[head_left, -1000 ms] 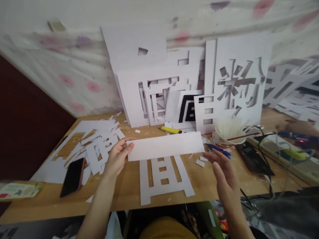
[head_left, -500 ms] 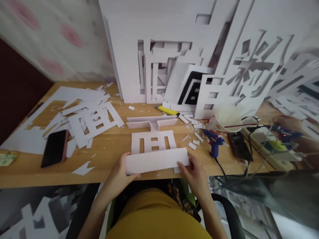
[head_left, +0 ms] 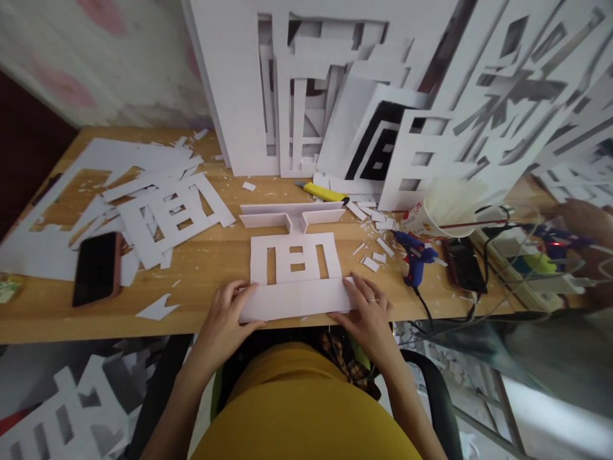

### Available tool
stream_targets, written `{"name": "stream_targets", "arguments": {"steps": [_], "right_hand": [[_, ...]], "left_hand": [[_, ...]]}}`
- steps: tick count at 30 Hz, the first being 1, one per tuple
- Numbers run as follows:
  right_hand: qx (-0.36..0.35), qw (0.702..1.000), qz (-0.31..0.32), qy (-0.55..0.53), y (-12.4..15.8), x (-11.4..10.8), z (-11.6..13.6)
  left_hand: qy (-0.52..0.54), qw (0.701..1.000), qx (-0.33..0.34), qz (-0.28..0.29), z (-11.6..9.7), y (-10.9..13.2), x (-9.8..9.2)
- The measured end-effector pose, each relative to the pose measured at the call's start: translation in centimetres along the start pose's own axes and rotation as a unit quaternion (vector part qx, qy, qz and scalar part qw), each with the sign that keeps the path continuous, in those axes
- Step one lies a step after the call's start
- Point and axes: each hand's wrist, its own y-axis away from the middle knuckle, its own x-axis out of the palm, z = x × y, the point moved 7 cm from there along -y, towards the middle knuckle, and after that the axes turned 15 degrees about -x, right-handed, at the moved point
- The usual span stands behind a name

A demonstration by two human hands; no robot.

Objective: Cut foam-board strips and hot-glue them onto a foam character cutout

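A plain white board strip [head_left: 295, 300] lies low at the table's front edge, across the lower part of a white cut-out board piece [head_left: 261, 255]. My left hand [head_left: 228, 319] grips the strip's left end, fingers on top and thumb at the front edge. At the other end my right hand [head_left: 368, 314] holds it the same way, with a ring on one finger. Just beyond the cut-out stands a white folded piece [head_left: 297, 222] with thin upright walls. To the right, a blue glue gun [head_left: 416, 255] rests on the table with its cord hanging down.
A yellow utility knife [head_left: 323, 193] lies behind, near small scraps. Left are a phone [head_left: 97, 268] and cut boards [head_left: 172, 217]. Large white boards [head_left: 239, 96] lean at the back. Right are a cup of glue sticks [head_left: 447, 211], a power strip [head_left: 522, 275] and another person's blurred hand [head_left: 582, 223].
Both hands have lowered the strip from a raised, tilted position down to the table over the cut-out's lower part. The camera view has shifted slightly.
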Motion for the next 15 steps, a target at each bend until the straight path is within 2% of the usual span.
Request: {"name": "stream_targets", "arguments": {"steps": [6, 10, 13, 15], "right_hand": [[-0.033, 0.998, -0.045, 0.017, -1.0, 0.2, -0.5], [-0.045, 0.996, -0.077, 0.012, -1.1, 0.5, -0.8], [-0.039, 0.994, -0.096, -0.039, -1.3, 0.3, -0.7], [-0.003, 0.988, -0.117, -0.099, -1.4, -0.1, -0.8]], "left_hand": [[0.017, 1.000, 0.011, -0.003, -0.5, -1.5, -0.6], [0.020, 1.000, -0.005, 0.002, 0.0, -2.1, -0.7], [0.035, 0.999, -0.032, 0.000, 0.5, -2.3, -0.8], [0.057, 0.997, -0.050, -0.003, 0.4, -2.3, -0.9]]}}
